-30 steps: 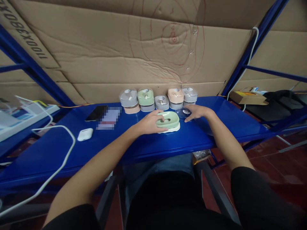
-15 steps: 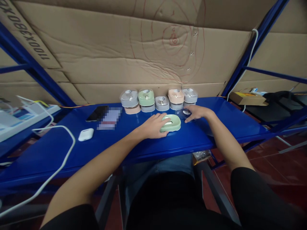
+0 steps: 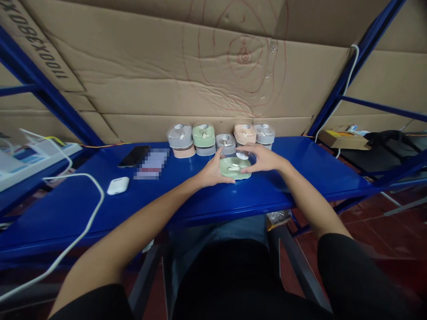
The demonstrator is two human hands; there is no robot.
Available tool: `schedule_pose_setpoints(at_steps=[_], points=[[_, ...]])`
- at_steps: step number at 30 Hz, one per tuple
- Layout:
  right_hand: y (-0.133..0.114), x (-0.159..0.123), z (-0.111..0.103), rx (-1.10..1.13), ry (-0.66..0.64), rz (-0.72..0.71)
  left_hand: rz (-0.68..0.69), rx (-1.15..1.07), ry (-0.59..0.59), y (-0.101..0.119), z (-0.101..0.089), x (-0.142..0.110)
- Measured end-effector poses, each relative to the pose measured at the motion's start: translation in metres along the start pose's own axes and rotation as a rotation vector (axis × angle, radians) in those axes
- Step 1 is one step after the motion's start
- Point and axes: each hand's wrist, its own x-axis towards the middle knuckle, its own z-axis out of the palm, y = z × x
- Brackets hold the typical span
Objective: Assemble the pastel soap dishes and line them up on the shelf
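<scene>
A pale green oval plastic box [image 3: 234, 168] rests on the blue shelf, with a slim light-coloured piece inside. Against its left end curls my left hand [image 3: 213, 171], thumb on the near side and fingers on the far side. Over the box, my right hand [image 3: 263, 158] grips a clear lid [image 3: 242, 156] that bears a round white sticker. The lid is tilted, its front close above the box; whether its edge touches the rim I cannot tell.
Behind my hands stand lidded boxes in a row: a grey one [image 3: 180, 135], a green one [image 3: 203, 134], a small grey one [image 3: 226, 143], a peach one [image 3: 244, 133] and another grey one [image 3: 264, 133]. At left lie a phone [image 3: 134, 156] and a white earbud case [image 3: 118, 185].
My right hand has brought the clear lid from the shelf on the right to above the green box. My left hand has shifted from over the box to its left side.
</scene>
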Motion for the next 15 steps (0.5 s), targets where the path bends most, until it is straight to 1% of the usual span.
schedule_pose_setpoints(at_steps=[2,4,9,15], points=[[-0.002,0.006,0.014,-0.025,-0.004,-0.003,0.021,-0.029,0.015,-0.005,0.003,0.001],[-0.002,0.008,0.022,-0.044,-0.008,0.012,0.036,-0.041,0.025,-0.008,0.002,0.002],[-0.005,0.007,0.02,-0.074,-0.032,0.036,0.029,-0.036,0.002,-0.006,-0.003,0.0],[-0.008,0.006,0.021,-0.076,-0.108,0.047,0.05,-0.057,0.014,-0.002,0.0,-0.001]])
